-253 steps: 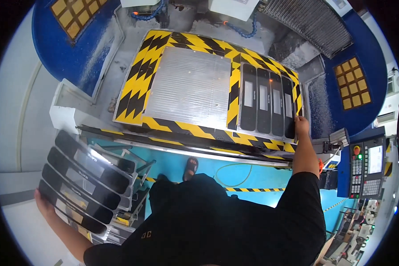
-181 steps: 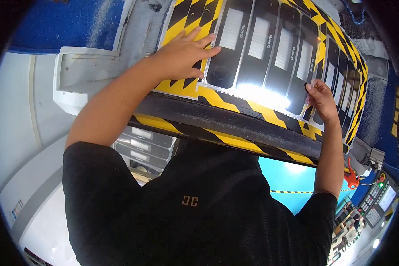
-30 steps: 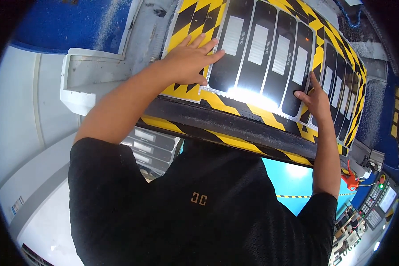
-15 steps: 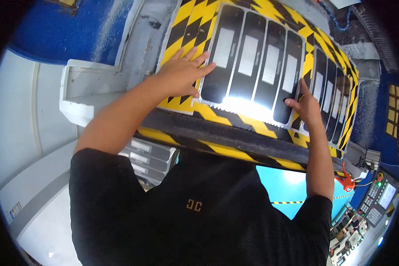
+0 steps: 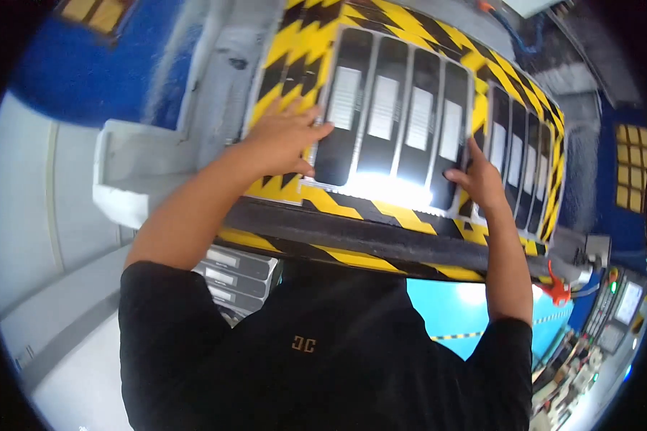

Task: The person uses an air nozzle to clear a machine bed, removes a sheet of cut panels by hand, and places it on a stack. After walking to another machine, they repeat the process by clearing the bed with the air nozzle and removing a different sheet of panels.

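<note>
A flat sheet of dark rounded panels with pale rectangular windows [image 5: 397,154] lies on a machine bed covered in yellow-and-black striped tape [image 5: 284,65]. My left hand [image 5: 284,140] rests at the sheet's left edge, fingers spread over the tape and thumb low near the front corner. At the right edge of the same sheet is my right hand [image 5: 480,176], with index finger and thumb apart and the other fingers partly hidden. A second, similar sheet [image 5: 523,154] lies just to the right of it. Bright glare covers the near middle of the first sheet.
A dark rail with striped tape [image 5: 352,233] runs along the bed's front. More panel sheets [image 5: 239,276] sit below it at left. On the right are an orange-red air gun [image 5: 556,287], a control panel with a screen [image 5: 618,305] and cluttered tools [image 5: 571,373].
The view has shifted slightly, so the bed appears a little lower and further left. Both hands keep nearly the same places at the sheet's edges.
</note>
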`<move>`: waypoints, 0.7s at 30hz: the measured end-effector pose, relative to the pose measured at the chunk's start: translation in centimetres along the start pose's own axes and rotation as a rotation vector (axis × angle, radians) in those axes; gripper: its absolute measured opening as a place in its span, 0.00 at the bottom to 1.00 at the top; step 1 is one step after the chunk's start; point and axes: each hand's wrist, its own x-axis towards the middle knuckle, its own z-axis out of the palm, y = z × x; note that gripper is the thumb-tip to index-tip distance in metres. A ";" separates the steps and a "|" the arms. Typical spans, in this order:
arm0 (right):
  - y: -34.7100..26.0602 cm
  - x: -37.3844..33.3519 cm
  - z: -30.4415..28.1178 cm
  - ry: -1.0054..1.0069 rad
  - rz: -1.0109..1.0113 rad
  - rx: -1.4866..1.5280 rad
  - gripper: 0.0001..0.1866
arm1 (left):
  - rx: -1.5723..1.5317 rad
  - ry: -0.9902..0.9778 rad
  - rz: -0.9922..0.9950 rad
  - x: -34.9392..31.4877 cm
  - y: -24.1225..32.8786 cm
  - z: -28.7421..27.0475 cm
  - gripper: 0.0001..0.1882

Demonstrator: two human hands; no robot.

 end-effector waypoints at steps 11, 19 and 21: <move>0.7 0.3 -0.2 0.024 -0.030 -0.041 0.53 | -0.065 0.156 0.019 1.0 -1.2 0.3 0.38; 1.9 -0.1 -0.5 -0.018 -0.072 0.045 0.52 | -0.164 0.360 0.026 1.6 -2.5 1.4 0.29; 2.0 -0.1 -0.4 -0.014 -0.061 0.038 0.52 | -0.073 0.348 0.046 1.7 -2.0 1.1 0.29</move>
